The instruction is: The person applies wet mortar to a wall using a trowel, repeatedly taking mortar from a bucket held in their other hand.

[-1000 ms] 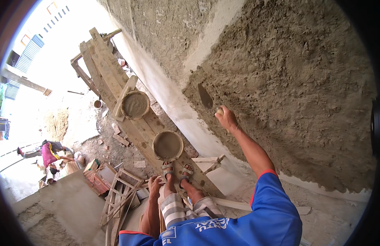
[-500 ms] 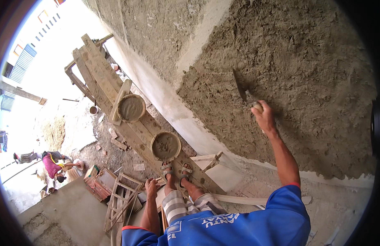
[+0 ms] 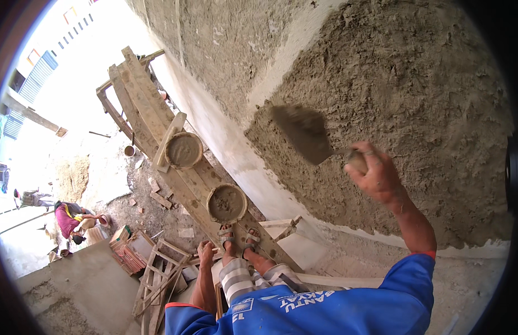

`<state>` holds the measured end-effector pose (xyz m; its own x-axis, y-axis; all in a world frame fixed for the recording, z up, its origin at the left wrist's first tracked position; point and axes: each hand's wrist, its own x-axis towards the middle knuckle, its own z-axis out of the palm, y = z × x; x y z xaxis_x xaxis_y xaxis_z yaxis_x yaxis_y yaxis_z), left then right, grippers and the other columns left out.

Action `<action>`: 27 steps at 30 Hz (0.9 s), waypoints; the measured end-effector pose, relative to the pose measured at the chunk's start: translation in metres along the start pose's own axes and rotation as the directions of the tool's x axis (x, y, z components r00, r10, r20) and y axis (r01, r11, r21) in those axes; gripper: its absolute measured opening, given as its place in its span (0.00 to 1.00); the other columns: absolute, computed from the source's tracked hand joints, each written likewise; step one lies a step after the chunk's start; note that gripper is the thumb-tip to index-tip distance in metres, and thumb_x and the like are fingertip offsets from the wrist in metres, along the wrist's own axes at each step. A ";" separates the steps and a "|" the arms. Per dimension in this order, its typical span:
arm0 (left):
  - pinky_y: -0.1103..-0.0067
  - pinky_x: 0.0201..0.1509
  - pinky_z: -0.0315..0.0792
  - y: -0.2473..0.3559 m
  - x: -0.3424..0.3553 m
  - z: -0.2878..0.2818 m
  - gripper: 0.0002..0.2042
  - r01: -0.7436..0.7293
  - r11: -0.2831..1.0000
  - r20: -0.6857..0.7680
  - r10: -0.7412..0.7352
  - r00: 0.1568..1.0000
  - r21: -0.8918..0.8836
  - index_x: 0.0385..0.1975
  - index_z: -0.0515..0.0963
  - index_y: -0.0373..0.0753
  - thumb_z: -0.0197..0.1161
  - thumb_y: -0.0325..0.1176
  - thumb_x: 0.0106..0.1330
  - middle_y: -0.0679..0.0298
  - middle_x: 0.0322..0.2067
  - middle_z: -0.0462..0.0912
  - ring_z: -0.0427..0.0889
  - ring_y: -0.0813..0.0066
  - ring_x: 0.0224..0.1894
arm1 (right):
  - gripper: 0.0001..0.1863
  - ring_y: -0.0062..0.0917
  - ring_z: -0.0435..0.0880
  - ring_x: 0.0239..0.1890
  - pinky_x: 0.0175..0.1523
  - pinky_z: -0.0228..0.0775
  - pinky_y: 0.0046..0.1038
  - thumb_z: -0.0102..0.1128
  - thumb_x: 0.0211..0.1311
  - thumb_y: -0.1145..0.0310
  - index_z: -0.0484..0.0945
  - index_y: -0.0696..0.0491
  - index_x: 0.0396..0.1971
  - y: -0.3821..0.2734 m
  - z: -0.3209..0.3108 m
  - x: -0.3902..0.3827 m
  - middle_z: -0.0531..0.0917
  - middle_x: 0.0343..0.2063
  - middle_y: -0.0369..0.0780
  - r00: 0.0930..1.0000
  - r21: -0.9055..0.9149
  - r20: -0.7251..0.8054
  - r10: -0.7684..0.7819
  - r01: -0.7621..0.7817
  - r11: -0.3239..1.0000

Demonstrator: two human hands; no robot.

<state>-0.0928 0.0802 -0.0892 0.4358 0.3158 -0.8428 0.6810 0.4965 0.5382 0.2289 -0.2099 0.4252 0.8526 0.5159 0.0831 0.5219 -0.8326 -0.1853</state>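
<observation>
Gripping the rounded handle of a pointed grey metal trowel point(image 3: 301, 133), the right hand point(image 3: 377, 174) has its fingers wrapped closely around it, out to the right in front of a broad wall point(image 3: 432, 106) coated in rough grey-brown mortar. The blade points far and left from the fist and is blurred; I cannot tell whether it touches the wall. The left hand point(image 3: 206, 252) hangs low on the near side, well apart from the trowel, its fingers loosely curled; whether they hold anything cannot be told.

Left of the wall, long weathered wooden planks point(image 3: 140, 100) run from near to far. On them stand two round mortar-smeared buckets: the near bucket point(image 3: 246, 202), just beyond the person's feet in strapped grey sandals point(image 3: 251, 238), and the far bucket point(image 3: 201, 151), with a pale narrow wooden board point(image 3: 170, 139) along its left side. Both contain wet grey mortar.

To the left of the left hand lie a slatted wooden frame point(image 3: 154, 272) and a stack of flat reddish tiles point(image 3: 125, 252). Farther left, another person in a dark red shirt point(image 3: 65, 221) bends low near a pale brown sand heap point(image 3: 73, 177).
</observation>
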 end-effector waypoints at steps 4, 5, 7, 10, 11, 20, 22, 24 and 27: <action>0.76 0.29 0.79 -0.004 0.000 -0.004 0.16 0.006 0.999 -0.035 -0.005 0.999 0.043 0.47 0.70 0.29 0.54 0.31 0.61 0.56 0.32 0.77 0.79 0.68 0.29 | 0.19 0.34 0.84 0.30 0.35 0.76 0.32 0.66 0.53 0.68 0.71 0.52 0.45 -0.050 -0.009 0.023 0.82 0.30 0.42 0.932 0.394 0.219 -0.289 0.186 0.900; 0.76 0.29 0.79 -0.014 0.004 -0.016 0.16 -0.001 0.999 -0.053 0.003 0.999 0.038 0.47 0.70 0.29 0.54 0.31 0.61 0.56 0.32 0.77 0.79 0.68 0.29 | 0.20 0.32 0.84 0.30 0.36 0.76 0.32 0.66 0.52 0.68 0.72 0.52 0.45 -0.060 -0.007 0.028 0.81 0.29 0.42 0.887 0.513 0.184 -0.423 0.280 0.811; 0.76 0.27 0.79 -0.035 0.011 -0.037 0.16 -0.330 0.927 0.005 0.335 0.942 0.180 0.47 0.70 0.29 0.54 0.31 0.62 0.56 0.32 0.77 0.79 0.68 0.29 | 0.20 0.31 0.84 0.29 0.36 0.75 0.33 0.67 0.52 0.68 0.72 0.53 0.45 -0.063 -0.001 0.033 0.81 0.28 0.42 0.820 0.629 0.122 -0.559 0.372 0.682; 0.78 0.19 0.68 -0.033 0.007 -0.038 0.18 0.026 0.999 -0.104 -0.022 0.994 0.034 0.52 0.69 0.38 0.55 0.34 0.62 0.59 0.31 0.79 0.78 0.71 0.20 | 0.20 0.22 0.81 0.28 0.30 0.74 0.23 0.66 0.55 0.66 0.75 0.55 0.46 -0.036 0.030 0.036 0.81 0.26 0.38 0.808 0.704 0.379 -0.451 0.065 0.707; 0.78 0.19 0.68 -0.027 0.012 -0.033 0.18 0.023 0.999 -0.100 -0.020 0.995 0.030 0.52 0.69 0.38 0.55 0.34 0.62 0.59 0.31 0.79 0.78 0.71 0.20 | 0.18 0.22 0.81 0.27 0.28 0.74 0.21 0.63 0.58 0.64 0.75 0.54 0.47 -0.009 0.046 0.042 0.81 0.25 0.37 0.790 0.619 0.513 -0.336 -0.070 0.782; 0.79 0.21 0.70 -0.040 -0.023 -0.051 0.16 0.040 0.989 -0.167 -0.016 0.986 0.143 0.45 0.72 0.33 0.55 0.33 0.60 0.58 0.29 0.77 0.75 0.73 0.24 | 0.14 0.15 0.73 0.18 0.15 0.66 0.15 0.54 0.64 0.63 0.72 0.54 0.45 0.072 0.010 0.037 0.76 0.25 0.35 0.940 0.592 -0.212 0.267 -0.094 0.800; 0.78 0.22 0.73 -0.031 -0.021 -0.039 0.16 -0.001 0.991 -0.158 0.023 0.987 0.136 0.46 0.72 0.33 0.55 0.33 0.60 0.57 0.31 0.77 0.76 0.72 0.23 | 0.15 0.16 0.74 0.20 0.17 0.69 0.16 0.57 0.61 0.66 0.71 0.56 0.46 0.069 0.064 0.024 0.76 0.28 0.37 0.967 0.688 0.141 0.214 -0.251 0.680; 0.77 0.24 0.75 -0.016 -0.021 -0.023 0.17 0.025 0.999 -0.112 -0.022 0.994 0.029 0.48 0.71 0.33 0.54 0.33 0.61 0.56 0.33 0.78 0.78 0.70 0.24 | 0.16 0.19 0.76 0.24 0.25 0.74 0.19 0.58 0.57 0.71 0.71 0.57 0.46 0.087 0.149 0.022 0.77 0.30 0.40 0.943 0.466 0.228 0.241 -0.323 0.824; 0.76 0.30 0.76 -0.008 -0.026 -0.021 0.18 0.025 0.999 -0.091 -0.023 0.996 0.027 0.51 0.69 0.31 0.53 0.33 0.62 0.52 0.37 0.78 0.79 0.68 0.28 | 0.17 0.29 0.82 0.30 0.30 0.77 0.29 0.60 0.55 0.68 0.73 0.54 0.45 0.099 0.265 0.049 0.81 0.31 0.45 0.914 0.381 0.257 0.315 -0.395 0.836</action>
<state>-0.1218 0.0851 -0.0711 0.3650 0.3765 -0.8515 0.7075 0.4823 0.5166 0.3159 -0.2136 0.1518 0.9366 0.2611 -0.2338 0.0894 -0.8229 -0.5611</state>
